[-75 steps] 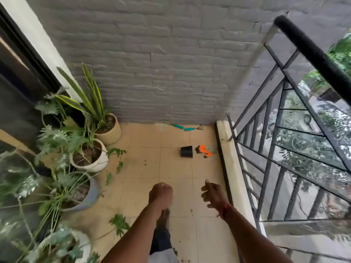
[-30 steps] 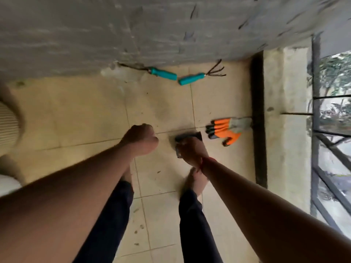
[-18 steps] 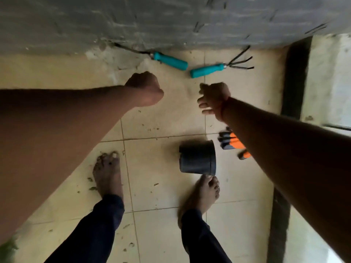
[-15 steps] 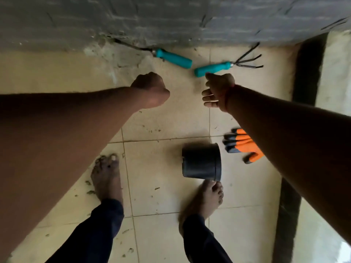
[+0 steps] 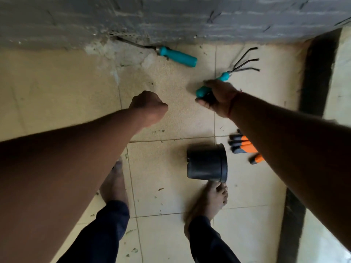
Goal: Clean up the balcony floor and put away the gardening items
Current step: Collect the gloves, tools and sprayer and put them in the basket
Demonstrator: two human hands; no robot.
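My right hand [image 5: 220, 97] grips the teal handle of a small hand rake [image 5: 241, 66], whose black prongs point up and to the right above the tiled floor. A second teal-handled tool [image 5: 178, 56] lies by the grey wall, its metal end against the wall's base. My left hand [image 5: 148, 107] is curled in a fist and holds nothing. A small black plastic pot [image 5: 207, 164] lies on its side on the tiles. Orange and black gloves [image 5: 245, 147] lie just right of the pot, partly hidden by my right forearm.
The grey brick wall [image 5: 171, 18] runs across the top. A dark gutter [image 5: 317, 76] and a pale raised kerb [image 5: 343, 76] bound the floor on the right. My bare feet stand below the pot, the right foot [image 5: 214, 200] touching its rim. Small plant scraps dot the tiles.
My right hand reached the rake by the wall, closed on its handle and drew it toward me. The left fist stayed put. Pot and gloves have not moved.
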